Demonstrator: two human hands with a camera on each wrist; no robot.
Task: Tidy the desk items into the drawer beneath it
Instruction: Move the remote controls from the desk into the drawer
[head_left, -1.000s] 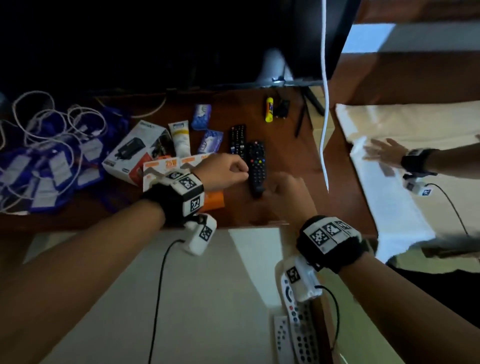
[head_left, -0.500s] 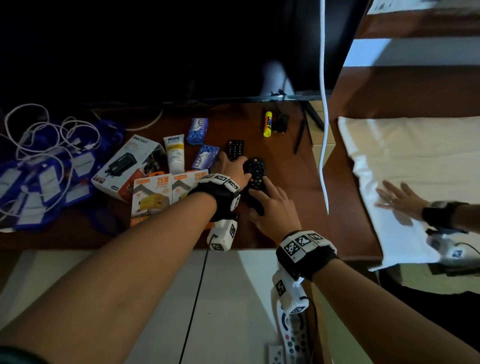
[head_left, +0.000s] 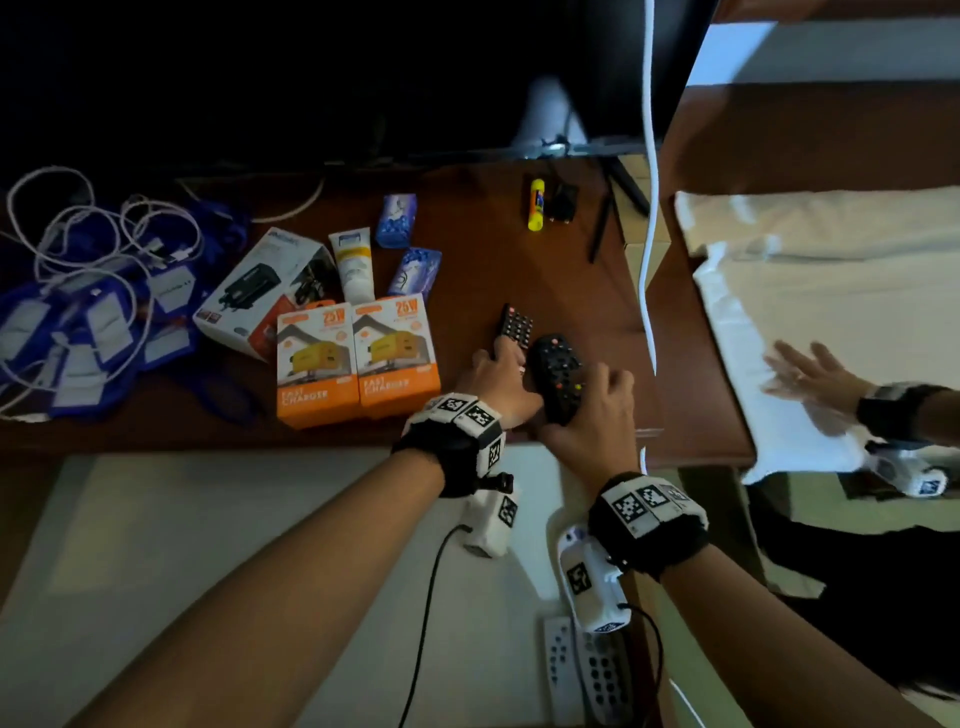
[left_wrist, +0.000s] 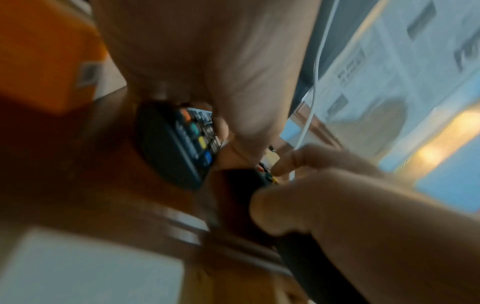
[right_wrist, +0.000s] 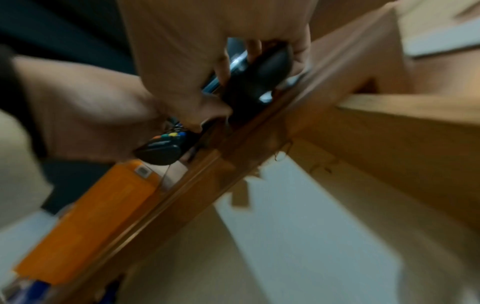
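Observation:
Two black remotes lie near the front edge of the brown desk (head_left: 519, 249). My left hand (head_left: 498, 371) grips the slim remote (head_left: 515, 325) from above; the left wrist view shows that slim remote (left_wrist: 179, 142) with its coloured buttons under my left hand (left_wrist: 207, 61). My right hand (head_left: 597, 410) curls round the wider remote (head_left: 558, 371), and the right wrist view shows my fingers (right_wrist: 254, 49) wrapped over the wider remote (right_wrist: 257, 80). Below the desk, the open drawer (head_left: 291, 545) holds two light-coloured remotes (head_left: 587, 670).
Two orange charger boxes (head_left: 358, 358) stand just left of my hands, with a white box (head_left: 260, 291), a cream tube (head_left: 353, 265) and blue packets (head_left: 415, 270) behind. White cables (head_left: 78, 244) lie far left. Another person's hand (head_left: 810, 374) rests on a white cloth (head_left: 779, 291) at right.
Both my hands reached onto the two remotes and closed round them, drawing them toward the desk's front edge. The other person's hand slid along the white cloth.

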